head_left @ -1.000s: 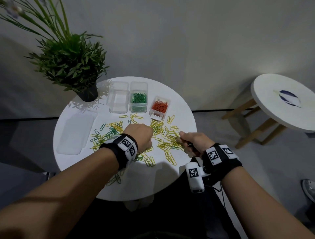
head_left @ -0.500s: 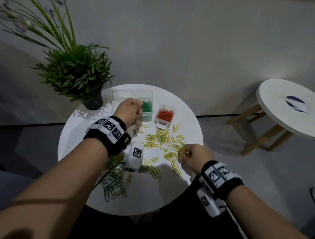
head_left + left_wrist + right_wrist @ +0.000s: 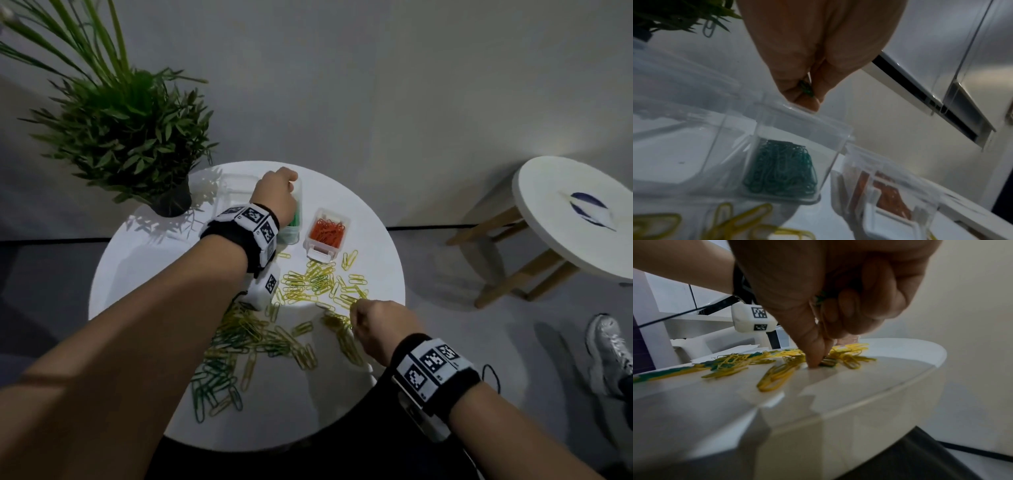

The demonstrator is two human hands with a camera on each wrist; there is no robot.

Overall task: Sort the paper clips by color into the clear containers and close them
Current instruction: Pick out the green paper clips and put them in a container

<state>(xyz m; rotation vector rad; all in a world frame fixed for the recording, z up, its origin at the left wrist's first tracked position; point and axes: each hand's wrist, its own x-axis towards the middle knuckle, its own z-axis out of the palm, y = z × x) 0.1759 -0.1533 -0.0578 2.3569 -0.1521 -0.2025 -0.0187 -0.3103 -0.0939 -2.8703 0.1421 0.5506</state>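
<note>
My left hand (image 3: 276, 195) hovers over the clear container of green clips (image 3: 785, 162) at the table's far side, pinching green paper clips (image 3: 806, 90) between its fingertips just above the rim. Beside it stands a smaller clear container of orange clips (image 3: 327, 230) with its lid flap open. An empty clear container (image 3: 233, 192) sits to the left. My right hand (image 3: 371, 323) is down at the right front of the table, thumb and forefinger pinching a green clip (image 3: 827, 362) on the surface, with more green clips (image 3: 819, 298) curled in its palm. Yellow and green clips (image 3: 260, 335) are scattered over the table.
The round white table (image 3: 144, 260) carries a potted plant (image 3: 137, 137) at its back left and a flat clear lid (image 3: 674, 155). A second white stool (image 3: 575, 219) stands to the right. A person's shoe (image 3: 609, 353) is on the floor at the right edge.
My left hand has travelled from the clip pile at the table's middle out to the green container. My right hand has shifted slightly and stays low on the clips at the right front.
</note>
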